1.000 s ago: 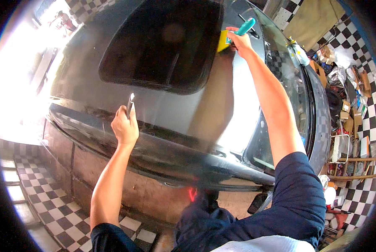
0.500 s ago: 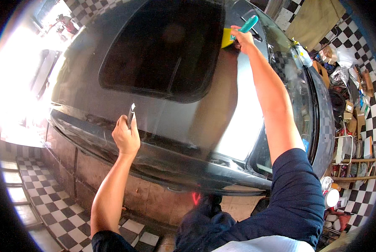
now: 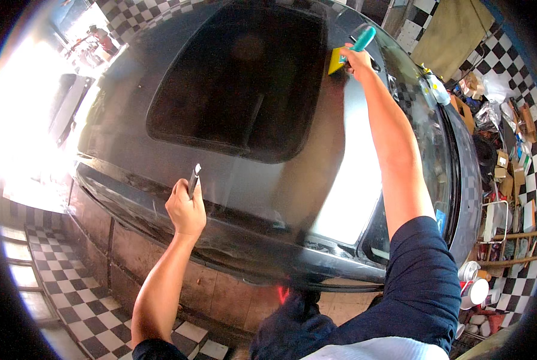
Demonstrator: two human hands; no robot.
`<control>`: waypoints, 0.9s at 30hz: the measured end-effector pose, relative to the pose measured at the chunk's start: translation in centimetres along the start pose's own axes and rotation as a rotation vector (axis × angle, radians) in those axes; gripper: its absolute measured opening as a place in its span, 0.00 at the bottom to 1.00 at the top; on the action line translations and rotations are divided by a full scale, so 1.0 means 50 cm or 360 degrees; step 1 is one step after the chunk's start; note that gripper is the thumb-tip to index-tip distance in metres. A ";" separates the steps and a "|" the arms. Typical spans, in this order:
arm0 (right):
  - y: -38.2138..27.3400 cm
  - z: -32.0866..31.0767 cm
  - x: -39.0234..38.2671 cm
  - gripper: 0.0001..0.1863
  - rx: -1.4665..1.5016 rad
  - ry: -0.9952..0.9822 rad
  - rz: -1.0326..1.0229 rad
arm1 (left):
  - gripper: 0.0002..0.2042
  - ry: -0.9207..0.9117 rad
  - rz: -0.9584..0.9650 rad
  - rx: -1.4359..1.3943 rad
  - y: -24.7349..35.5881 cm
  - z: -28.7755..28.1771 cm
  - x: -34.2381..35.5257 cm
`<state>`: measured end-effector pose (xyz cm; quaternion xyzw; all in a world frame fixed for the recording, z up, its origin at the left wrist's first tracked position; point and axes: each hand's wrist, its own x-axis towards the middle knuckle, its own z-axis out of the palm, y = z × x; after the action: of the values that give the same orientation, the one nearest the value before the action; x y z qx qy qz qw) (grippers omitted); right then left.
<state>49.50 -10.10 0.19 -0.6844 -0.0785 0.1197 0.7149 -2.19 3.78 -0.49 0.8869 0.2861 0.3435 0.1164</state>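
Right hand [image 3: 358,62]: you're reaching way out and clamping down on a squeegee [image 3: 337,62], fingers wrapping it where handle meets blade
Squeegee spot: it's sitting over the dark car roof [image 3: 232,183], just right of the sunroof [image 3: 238,90], yellow blade facing left, teal handle pointing toward the windshield [image 3: 421,129]; can't tell how hard it's pressing
Left hand [image 3: 186,209]: you're closing your fingers on a slim dark tool [image 3: 194,181], pale tip poking up; it's hanging over the roof's near side, well apart from the squeegee
Floor [image 3: 70,282]: black-and-white checks are showing lower left
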 end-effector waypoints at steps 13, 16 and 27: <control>-0.006 -0.039 0.008 0.20 -0.0280 -0.0092 0.0121 | 0.14 -0.0077 -0.0033 0.0045 0.017 -0.006 0.010; -0.013 0.020 -0.052 0.20 -0.0145 -0.0153 0.0135 | 0.11 -0.0002 0.0030 0.0063 0.009 -0.004 0.005; -0.013 0.019 -0.224 0.25 -0.0199 -0.0174 0.0088 | 0.11 -0.0151 -0.0085 0.0128 0.019 -0.007 0.010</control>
<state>38.54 -12.33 1.46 -0.7221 -0.1058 0.1714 0.6618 -1.74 3.32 0.44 0.8982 0.3174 0.2860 0.1033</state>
